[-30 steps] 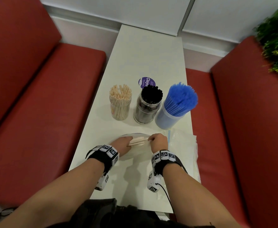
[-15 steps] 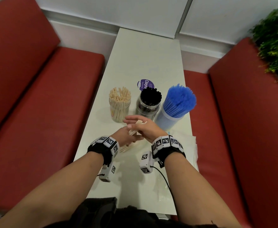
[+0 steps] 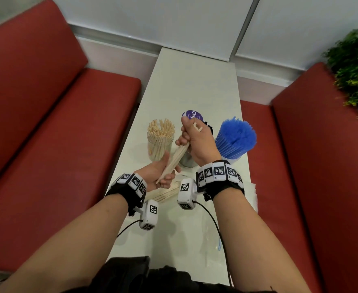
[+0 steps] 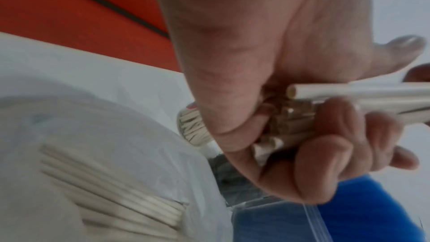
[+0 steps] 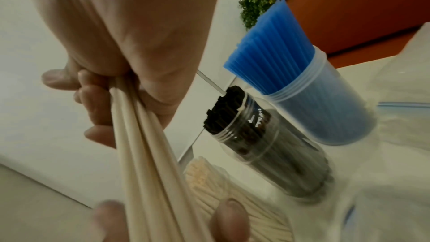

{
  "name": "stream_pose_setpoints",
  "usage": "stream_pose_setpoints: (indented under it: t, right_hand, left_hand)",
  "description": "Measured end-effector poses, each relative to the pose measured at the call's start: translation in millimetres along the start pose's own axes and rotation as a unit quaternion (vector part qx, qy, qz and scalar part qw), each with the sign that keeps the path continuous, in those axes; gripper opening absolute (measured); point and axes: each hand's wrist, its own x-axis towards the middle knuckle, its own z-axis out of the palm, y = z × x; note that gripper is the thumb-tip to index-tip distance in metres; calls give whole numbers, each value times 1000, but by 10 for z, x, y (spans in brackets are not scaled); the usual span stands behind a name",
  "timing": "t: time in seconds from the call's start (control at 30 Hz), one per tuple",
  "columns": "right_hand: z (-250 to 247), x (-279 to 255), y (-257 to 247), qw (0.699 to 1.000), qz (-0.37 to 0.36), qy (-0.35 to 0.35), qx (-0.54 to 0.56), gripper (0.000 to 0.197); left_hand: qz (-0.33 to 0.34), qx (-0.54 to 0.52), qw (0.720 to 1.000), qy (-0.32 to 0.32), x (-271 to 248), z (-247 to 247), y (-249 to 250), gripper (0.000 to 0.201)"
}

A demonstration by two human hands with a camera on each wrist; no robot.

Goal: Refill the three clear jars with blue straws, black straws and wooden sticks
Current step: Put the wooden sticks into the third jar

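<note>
Bundle of wooden sticks (image 3: 177, 160) is gripped at its top by the right hand (image 3: 197, 142) and at its bottom by the left hand (image 3: 159, 174) | held tilted above the table (image 3: 195, 85) | stick jar (image 3: 160, 142) stands just left of the grip | black-straw jar (image 5: 267, 146) is behind the right hand | blue-straw jar (image 3: 235, 140) stands right of it.

The far half of the surface (image 3: 195, 81) is bare, so a hand could pass there; three jars stand close in a row across the middle: the sticks jar (image 3: 160, 142), the black straws jar (image 5: 267, 144), the blue straws jar (image 3: 235, 140); a plastic bag (image 4: 104, 154) covers the near part.
</note>
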Motion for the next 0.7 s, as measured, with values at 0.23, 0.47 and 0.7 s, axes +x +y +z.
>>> stream_pose_setpoints:
  t: [0.23,0.47,0.7]
  right_hand:
    - [239,-85,-190,993,-106,5,-57,28]
    - [349,-121,-169,988,-137,-2,-77,28]
    - [386,-146,-69,989,-100,-33,-104,24]
  left_hand:
    - [-23,-209,972,99,9,-36,133,45]
    - [2,-368,925,91,-18,-6,40,48]
    - [5,-379,917,122,-70,95,171,49]
